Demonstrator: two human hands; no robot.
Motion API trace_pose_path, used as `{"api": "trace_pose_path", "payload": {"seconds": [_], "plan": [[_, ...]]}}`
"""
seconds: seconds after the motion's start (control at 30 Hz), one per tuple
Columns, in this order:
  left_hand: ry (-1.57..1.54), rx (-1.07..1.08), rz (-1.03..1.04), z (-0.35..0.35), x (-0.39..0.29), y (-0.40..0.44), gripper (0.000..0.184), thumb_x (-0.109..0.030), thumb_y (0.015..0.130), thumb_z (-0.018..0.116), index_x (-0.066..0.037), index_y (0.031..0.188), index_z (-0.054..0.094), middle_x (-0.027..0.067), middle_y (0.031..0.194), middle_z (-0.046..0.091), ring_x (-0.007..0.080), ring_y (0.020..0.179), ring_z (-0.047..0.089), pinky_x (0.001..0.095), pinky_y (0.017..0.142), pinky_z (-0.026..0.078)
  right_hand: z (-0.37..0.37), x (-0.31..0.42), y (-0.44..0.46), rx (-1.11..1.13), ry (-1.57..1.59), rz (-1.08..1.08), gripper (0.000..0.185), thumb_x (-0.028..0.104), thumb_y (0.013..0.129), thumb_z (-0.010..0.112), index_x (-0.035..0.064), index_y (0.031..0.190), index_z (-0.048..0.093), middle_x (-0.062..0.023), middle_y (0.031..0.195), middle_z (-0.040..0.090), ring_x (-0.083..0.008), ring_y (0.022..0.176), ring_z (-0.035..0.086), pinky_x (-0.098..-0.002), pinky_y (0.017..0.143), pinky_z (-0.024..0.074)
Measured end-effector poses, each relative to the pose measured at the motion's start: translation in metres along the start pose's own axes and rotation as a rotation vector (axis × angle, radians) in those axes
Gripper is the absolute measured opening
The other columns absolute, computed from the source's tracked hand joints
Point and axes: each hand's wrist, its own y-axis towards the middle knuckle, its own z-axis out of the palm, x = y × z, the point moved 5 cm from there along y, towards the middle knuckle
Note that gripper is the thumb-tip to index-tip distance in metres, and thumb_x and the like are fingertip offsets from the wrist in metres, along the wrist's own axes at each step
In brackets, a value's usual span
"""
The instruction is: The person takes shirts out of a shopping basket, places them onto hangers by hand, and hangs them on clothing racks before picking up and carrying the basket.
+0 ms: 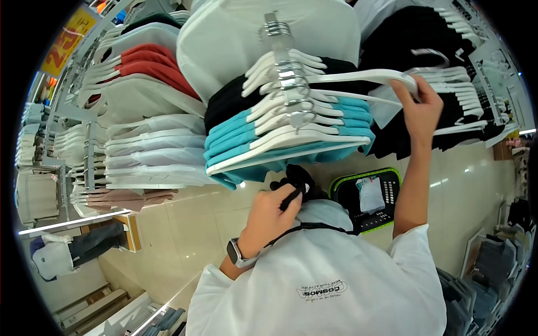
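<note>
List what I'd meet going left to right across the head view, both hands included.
Yellow price sign, red garments, left hand, green-rimmed basket, right hand.

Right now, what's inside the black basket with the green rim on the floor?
The basket holds a pale, flat item. Anything beneath that item is covered, and the basket's dark left part is too unclear to read.

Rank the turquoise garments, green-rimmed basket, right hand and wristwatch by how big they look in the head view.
1. Turquoise garments, taken together
2. Green-rimmed basket, down on the floor
3. Right hand, gripping a white hanger
4. Wristwatch, clearly smallest
</note>
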Motion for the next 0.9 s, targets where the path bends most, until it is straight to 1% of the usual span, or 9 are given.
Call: {"api": "trace_pose_path", "payload": {"seconds": [0.1, 0.2, 0.37, 0.4, 0.47, 0.53, 0.63, 0.73, 0.9], "plan": [[-0.019, -0.052, -0.006, 0.008, -0.005, 0.003, 0.009, -0.008, 0.080, 0.060, 0.000, 0.085, 0.062, 0.0175, 0.057, 0.052, 0.0295, 0.044, 0.049, 0.0318, 0.043, 0.038, -0.057, -0.001, -0.019, -0.169, -0.142, -0.074, 0.025, 0.018, 0.071, 0.080, 0.0023, 0.076, 0.061, 0.0078, 0.061, 0.039, -0.0026, 0.057, 0.033, -0.0190, 0.049, 0.0262], [0.034, -0.108, 0.005, 0.010, -0.007, 0.006, 0.010, -0.008, 0.081, 0.059, 0.001, 0.084, 0.062, 0.0173, 0.056, 0.051, 0.0253, 0.042, 0.047, 0.0301, 0.043, 0.037, -0.117, -0.027, -0.043, -0.311, -0.177, -0.051, 0.023, 0.017, 0.073, 0.078, 0.0024, 0.082, 0.063, 0.0051, 0.069, 0.054, -0.0035, 0.063, 0.043, -0.0172, 0.054, 0.0316], [0.052, -0.160, -0.019, 0.012, -0.005, 0.007, 0.010, -0.007, 0.082, 0.058, 0.003, 0.082, 0.061, 0.0161, 0.055, 0.049, 0.0224, 0.041, 0.043, 0.0287, 0.043, 0.036, -0.182, -0.043, -0.076, -0.579, -0.040, -0.119, 0.032, 0.027, 0.082, 0.068, -0.0030, 0.078, 0.057, 0.0007, 0.072, 0.052, -0.0063, 0.066, 0.043, -0.0193, 0.057, 0.0336], [0.023, -0.144, -0.084, 0.013, -0.006, 0.005, 0.011, -0.008, 0.086, 0.054, 0.003, 0.084, 0.057, 0.0071, 0.058, 0.043, 0.0115, 0.054, 0.037, 0.0257, 0.049, 0.033, -0.184, -0.045, -0.077, -0.451, 0.002, -0.140, 0.036, 0.031, 0.082, 0.066, -0.0030, 0.076, 0.056, 0.0002, 0.071, 0.051, -0.0068, 0.065, 0.042, -0.0197, 0.057, 0.0324], [0.028, -0.149, -0.094, 0.015, -0.009, 0.004, 0.012, -0.008, 0.086, 0.053, 0.003, 0.084, 0.057, 0.0066, 0.058, 0.043, 0.0111, 0.054, 0.037, 0.0254, 0.050, 0.033, -0.182, -0.044, -0.079, -0.195, 0.087, -0.175, 0.044, 0.039, 0.082, 0.063, -0.0030, 0.073, 0.052, -0.0010, 0.068, 0.048, -0.0078, 0.062, 0.039, -0.0205, 0.056, 0.0299], [0.028, -0.158, -0.109, 0.016, -0.010, 0.002, 0.014, -0.009, 0.087, 0.054, 0.004, 0.085, 0.057, 0.0057, 0.058, 0.044, 0.0105, 0.054, 0.037, 0.0253, 0.050, 0.033, -0.162, -0.045, -0.086, -0.149, 0.039, -0.207, 0.048, 0.043, 0.080, 0.063, -0.0022, 0.072, 0.050, -0.0014, 0.066, 0.046, -0.0085, 0.060, 0.036, -0.0211, 0.055, 0.0270], [0.041, -0.179, -0.052, 0.016, -0.011, 0.002, 0.011, -0.007, 0.083, 0.056, 0.003, 0.080, 0.060, 0.0131, 0.054, 0.045, 0.0194, 0.043, 0.036, 0.0283, 0.043, 0.032, -0.133, -0.049, -0.093, -0.041, 0.082, -0.226, 0.048, 0.042, 0.074, 0.070, -0.0015, 0.072, 0.052, 0.0000, 0.066, 0.045, -0.0077, 0.058, 0.034, -0.0221, 0.052, 0.0226], [0.009, -0.172, -0.076, 0.014, -0.012, 0.001, 0.012, -0.007, 0.084, 0.057, 0.003, 0.078, 0.059, 0.0111, 0.053, 0.045, 0.0183, 0.043, 0.035, 0.0287, 0.043, 0.030, -0.110, -0.053, -0.096, 0.043, 0.138, -0.179, 0.043, 0.036, 0.069, 0.077, -0.0004, 0.073, 0.055, 0.0019, 0.066, 0.046, -0.0060, 0.058, 0.034, -0.0216, 0.050, 0.0213], [0.168, -0.027, 0.085, 0.013, -0.027, 0.002, 0.013, -0.008, 0.083, 0.058, 0.002, 0.077, 0.062, 0.0104, 0.055, 0.046, 0.0222, 0.044, 0.041, 0.0312, 0.043, 0.032, -0.074, -0.054, -0.100, 0.161, 0.217, -0.132, 0.047, 0.039, 0.063, 0.082, 0.0011, 0.070, 0.056, 0.0027, 0.064, 0.046, -0.0057, 0.054, 0.032, -0.0223, 0.047, 0.0197]]}}
